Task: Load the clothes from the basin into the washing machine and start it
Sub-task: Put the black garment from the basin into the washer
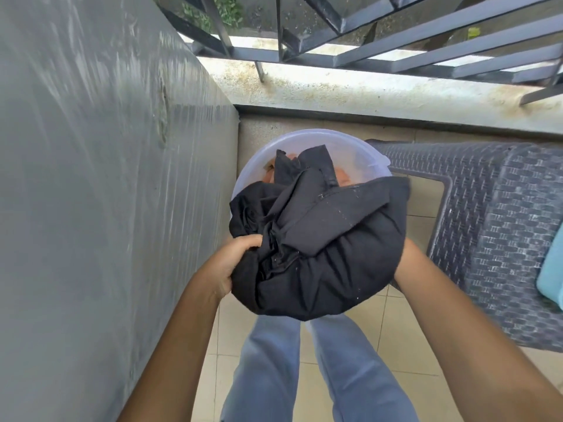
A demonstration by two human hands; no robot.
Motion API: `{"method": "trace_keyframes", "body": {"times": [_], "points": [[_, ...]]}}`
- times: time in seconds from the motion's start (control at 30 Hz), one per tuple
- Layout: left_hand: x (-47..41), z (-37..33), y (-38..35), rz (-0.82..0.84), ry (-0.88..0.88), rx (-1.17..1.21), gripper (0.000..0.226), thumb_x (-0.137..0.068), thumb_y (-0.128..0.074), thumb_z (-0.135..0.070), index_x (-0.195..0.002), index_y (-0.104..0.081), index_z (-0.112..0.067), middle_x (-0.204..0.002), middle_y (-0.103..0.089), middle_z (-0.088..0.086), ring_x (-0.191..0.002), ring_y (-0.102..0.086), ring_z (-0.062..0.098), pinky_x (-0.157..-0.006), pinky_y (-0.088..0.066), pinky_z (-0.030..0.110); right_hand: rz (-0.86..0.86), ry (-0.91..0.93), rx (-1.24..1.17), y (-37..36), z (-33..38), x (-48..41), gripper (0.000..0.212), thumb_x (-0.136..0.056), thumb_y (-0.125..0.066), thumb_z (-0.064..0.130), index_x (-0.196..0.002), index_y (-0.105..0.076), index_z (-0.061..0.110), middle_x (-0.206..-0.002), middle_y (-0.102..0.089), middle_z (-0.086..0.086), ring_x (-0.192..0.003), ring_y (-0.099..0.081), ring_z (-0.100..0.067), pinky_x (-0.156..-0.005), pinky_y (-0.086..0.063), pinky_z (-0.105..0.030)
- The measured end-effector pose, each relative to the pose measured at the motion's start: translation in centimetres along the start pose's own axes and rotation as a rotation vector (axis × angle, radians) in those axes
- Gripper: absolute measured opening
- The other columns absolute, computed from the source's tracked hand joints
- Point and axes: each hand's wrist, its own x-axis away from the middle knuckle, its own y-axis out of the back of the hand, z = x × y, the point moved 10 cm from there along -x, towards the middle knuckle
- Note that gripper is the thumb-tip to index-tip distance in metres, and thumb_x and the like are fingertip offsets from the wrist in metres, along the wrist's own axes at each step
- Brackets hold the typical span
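A bundle of black clothes [320,239] hangs lifted just above a translucent plastic basin [304,138] that stands on the tiled floor against the low wall. My left hand [234,260] grips the bundle's left edge, fingers curled into the fabric. My right wrist [408,260] runs in under the bundle's right side, and the hand itself is hidden by the cloth. Some orange-toned cloth [344,179] shows inside the basin behind the black bundle. No washing machine can be identified for sure.
A tall grey surface [106,178] covered in plastic film fills the left side. A dark woven plastic chair [487,223] stands right of the basin, with a light blue item [551,269] on it. A concrete ledge [365,92] and metal railing [380,53] lie ahead.
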Motion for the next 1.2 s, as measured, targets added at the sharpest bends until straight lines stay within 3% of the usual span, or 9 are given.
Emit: {"method": "trace_keyframes", "body": {"times": [0.1, 0.2, 0.23, 0.33, 0.47, 0.73, 0.9, 1.07, 1.2], "points": [[0.2, -1.4, 1.0, -0.207, -0.125, 0.04, 0.025, -0.086, -0.058, -0.006, -0.107, -0.063, -0.02, -0.099, -0.07, 0.007, -0.085, -0.067, 0.025, -0.067, -0.053, 0.031, -0.073, 0.142, -0.194, 0.1, 1.5, 1.3, 0.035, -0.098, -0.035, 0.0, -0.072, -0.044, 0.022, -0.068, -0.055, 0.004, -0.081, -0.05, -0.022, -0.061, -0.04, -0.023], [1.0, -2.7, 0.4, -0.319, -0.195, 0.078, 0.031, -0.087, -0.055, -0.004, -0.115, -0.059, -0.017, -0.109, -0.067, 0.01, -0.088, -0.065, 0.028, -0.067, -0.053, 0.032, -0.339, 0.626, -0.138, 1.4, 7.2, 6.5, 0.024, -0.095, -0.052, 0.026, -0.073, -0.052, 0.015, -0.07, -0.052, 0.001, -0.083, -0.047, -0.018, -0.065, -0.036, -0.023], [1.3, -3.0, -0.1, -0.327, -0.204, 0.086, 0.034, -0.088, -0.055, -0.006, -0.12, -0.058, -0.016, -0.112, -0.066, 0.011, -0.091, -0.065, 0.03, -0.068, -0.054, 0.032, -0.083, 0.582, 0.142, -2.0, 8.3, 5.6, 0.005, -0.091, -0.057, 0.026, -0.091, -0.058, 0.022, -0.09, -0.057, 0.008, -0.1, -0.049, -0.007, -0.078, -0.036, -0.015], [2.1, -3.9, -2.0, -0.26, -0.192, 0.046, 0.026, -0.088, -0.055, -0.014, -0.113, -0.063, -0.015, -0.111, -0.068, 0.015, -0.093, -0.066, 0.031, -0.074, -0.055, 0.037, 0.684, 0.409, 0.48, -10.9, 5.5, 8.0, 0.092, -0.072, -0.079, 0.012, -0.134, -0.018, 0.041, -0.126, -0.02, 0.05, -0.116, -0.015, 0.037, -0.098, -0.016, 0.006], [4.8, -5.8, -5.2, -0.015, -0.196, -0.061, 0.028, -0.089, -0.054, -0.033, -0.1, -0.069, -0.013, -0.107, -0.072, 0.013, -0.093, -0.069, 0.025, -0.082, -0.056, 0.036, 0.543, 0.589, 0.359, -11.6, 6.1, 10.0, 0.099, -0.056, -0.09, 0.016, -0.136, -0.032, 0.025, -0.137, -0.044, 0.019, -0.128, -0.04, 0.008, -0.112, -0.033, -0.023], [12.2, -9.5, -9.4, 0.185, -0.352, -0.056, 0.056, -0.086, -0.052, -0.063, -0.125, -0.063, -0.025, -0.119, -0.07, 0.002, -0.108, -0.067, 0.019, -0.099, -0.049, 0.039, 0.283, 0.663, 0.196, -7.5, 10.1, 16.4, 0.065, -0.068, -0.082, 0.008, -0.124, -0.053, 0.021, -0.124, -0.061, 0.011, -0.119, -0.054, -0.002, -0.107, -0.041, -0.026], [16.3, -10.3, -10.3, 0.184, -0.379, -0.023, 0.071, -0.071, -0.068, -0.065, -0.129, -0.059, -0.025, -0.122, -0.068, 0.003, -0.11, -0.066, 0.023, -0.101, -0.048, 0.044, 0.187, 0.541, 0.081, -5.4, 10.8, 21.1, 0.075, -0.058, -0.089, 0.03, -0.124, -0.054, 0.021, -0.117, -0.065, 0.004, -0.115, -0.06, -0.017, -0.091, -0.052, -0.027], [22.0, -12.2, -10.1, 0.065, -0.513, -0.096, 0.111, -0.075, -0.073, -0.051, -0.15, 0.007, -0.032, -0.131, -0.05, -0.006, -0.112, -0.059, 0.018, -0.102, -0.045, 0.039, 0.177, 0.556, -0.071, -3.3, 10.9, 28.0, 0.053, -0.071, -0.077, -0.002, -0.111, -0.052, 0.023, -0.097, -0.062, 0.013, -0.072, -0.064, 0.013, -0.06, -0.048, -0.005], [25.8, -11.4, -10.1, 0.046, -0.523, -0.273, 0.126, -0.065, -0.07, -0.068, -0.149, 0.017, -0.034, -0.152, -0.032, -0.004, -0.12, -0.049, 0.018, -0.096, -0.043, 0.038, 0.133, 0.624, -0.084, -2.5, 10.6, 33.1, 0.051, -0.072, -0.07, -0.013, -0.111, -0.053, 0.015, -0.098, -0.061, 0.015, -0.099, -0.063, -0.006, -0.06, -0.044, 0.001]]}}
